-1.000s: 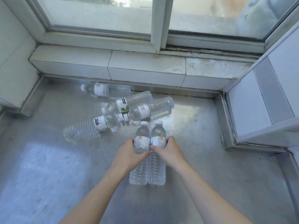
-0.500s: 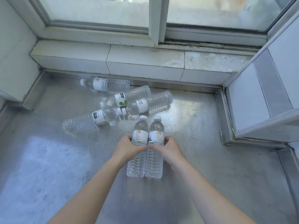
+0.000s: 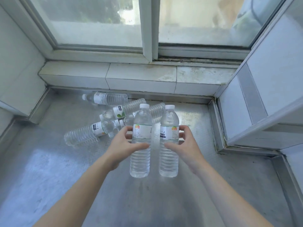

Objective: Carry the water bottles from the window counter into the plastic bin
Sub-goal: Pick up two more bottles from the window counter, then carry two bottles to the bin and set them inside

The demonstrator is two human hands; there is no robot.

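Clear plastic water bottles, one upright in the left hand (image 3: 122, 145) and one in the right hand (image 3: 185, 145), fingers wrapped around each label, held above the metal surface (image 3: 49, 169); four more lie behind; next, carrying them to the unseen bin

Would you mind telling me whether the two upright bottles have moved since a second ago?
Yes. Both bottles are now raised off the metal counter and apart, no longer pressed together.

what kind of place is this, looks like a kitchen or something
Probably a metal counter in a window nook, perhaps a kitchen or balcony: a sliding window, a tiled sill, and water bottles lying loose.
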